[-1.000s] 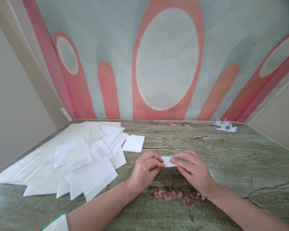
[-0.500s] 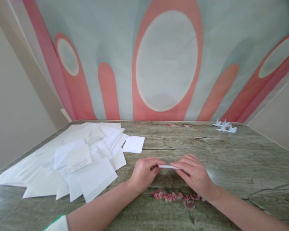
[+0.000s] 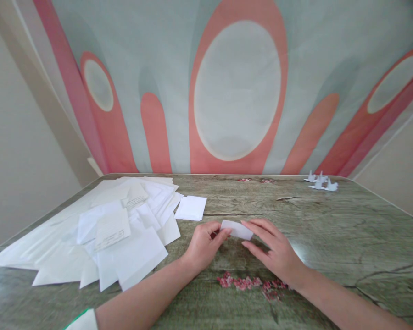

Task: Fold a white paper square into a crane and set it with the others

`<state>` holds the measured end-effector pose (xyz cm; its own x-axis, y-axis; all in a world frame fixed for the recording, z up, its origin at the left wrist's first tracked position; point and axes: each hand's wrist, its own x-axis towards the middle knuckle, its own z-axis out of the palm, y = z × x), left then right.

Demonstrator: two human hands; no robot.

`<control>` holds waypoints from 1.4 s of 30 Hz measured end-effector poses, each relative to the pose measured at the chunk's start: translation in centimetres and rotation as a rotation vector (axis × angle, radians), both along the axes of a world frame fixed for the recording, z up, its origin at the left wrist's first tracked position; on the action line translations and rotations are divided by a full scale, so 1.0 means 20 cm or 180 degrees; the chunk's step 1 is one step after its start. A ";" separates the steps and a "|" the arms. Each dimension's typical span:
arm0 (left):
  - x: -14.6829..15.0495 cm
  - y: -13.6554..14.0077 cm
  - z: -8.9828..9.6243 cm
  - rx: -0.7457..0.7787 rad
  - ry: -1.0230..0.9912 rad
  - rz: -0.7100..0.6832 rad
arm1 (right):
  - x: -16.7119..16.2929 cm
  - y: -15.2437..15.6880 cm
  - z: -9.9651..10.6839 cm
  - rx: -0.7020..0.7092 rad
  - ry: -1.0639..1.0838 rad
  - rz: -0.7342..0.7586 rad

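A small white folded paper strip point(image 3: 237, 229) is held above the wooden table. My left hand point(image 3: 206, 243) pinches its left end between thumb and index finger. At the other end, my right hand point(image 3: 273, 245) has its thumb and fingers apart; the index fingertip lies at the strip's upper right edge, and the thumb sits lower, off the paper. Whether the right fingertip touches or only hovers, I cannot tell. A flat stack of square white paper point(image 3: 191, 208) rests on the table beyond my left hand.
A wide, loose pile of white paper sheets point(image 3: 142, 252) covers the left side of the table point(image 3: 330, 229). Several folded paper cranes point(image 3: 320, 181) stand at the far right corner. Behind the table's far edge hangs a patterned cloth point(image 3: 237, 91).
The paper strip has turned from edge-on to showing its flat face, tilted down to the right. My right hand has loosened its pinch, thumb and fingers spreading apart.
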<state>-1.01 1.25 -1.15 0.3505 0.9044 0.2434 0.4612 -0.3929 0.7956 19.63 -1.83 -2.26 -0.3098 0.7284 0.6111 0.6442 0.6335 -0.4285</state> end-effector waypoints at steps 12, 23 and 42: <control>0.00 0.01 0.00 -0.0281 -0.0179 -0.0008 | 0.00 0.00 0.01 0.0022 0.0087 0.0453; 0.00 -0.07 0.09 0.1506 0.0744 -0.0486 | -0.02 -0.01 0.00 -0.0300 -0.0286 0.0500; -0.02 -0.03 0.03 0.1074 0.1463 -0.0718 | 0.05 0.03 0.02 -0.0670 -0.0331 0.0267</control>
<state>-1.49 0.61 -0.48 0.6614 0.6950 0.2819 0.6037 -0.7164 0.3497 20.72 -1.14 -1.94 -0.4279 0.8053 0.4103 0.6405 0.5905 -0.4909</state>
